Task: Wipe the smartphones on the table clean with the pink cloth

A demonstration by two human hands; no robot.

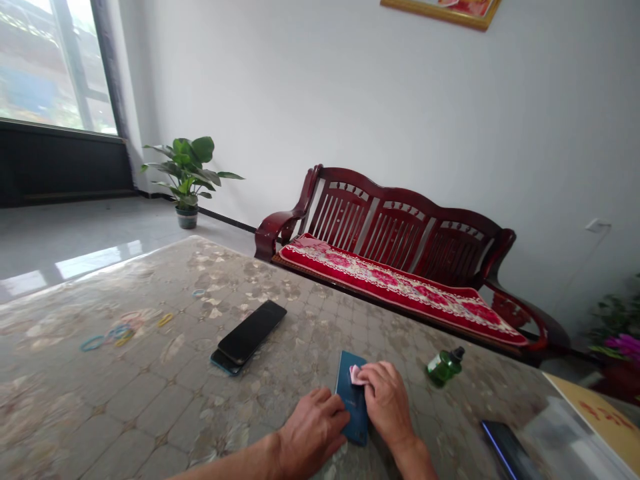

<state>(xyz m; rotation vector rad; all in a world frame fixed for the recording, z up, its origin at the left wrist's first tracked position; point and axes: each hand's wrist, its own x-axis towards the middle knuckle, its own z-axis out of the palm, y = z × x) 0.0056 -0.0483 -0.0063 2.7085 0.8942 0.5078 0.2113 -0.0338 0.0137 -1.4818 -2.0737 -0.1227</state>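
A blue phone (350,393) lies flat on the patterned table (150,400) near the front edge. My left hand (311,433) rests on its left side with fingers curled against it, steadying it. My right hand (386,399) pinches a small pink-white cloth (355,375) and presses it onto the phone's upper right part. A small green bottle (444,365) lies on its side just right of my right hand.
Two stacked phones (249,337) lie to the left, and another dark phone (507,450) sits at the front right beside a yellow box (600,417). Several coloured rubber bands (117,332) lie at the left. A red wooden bench (395,260) and a potted plant (187,177) stand behind.
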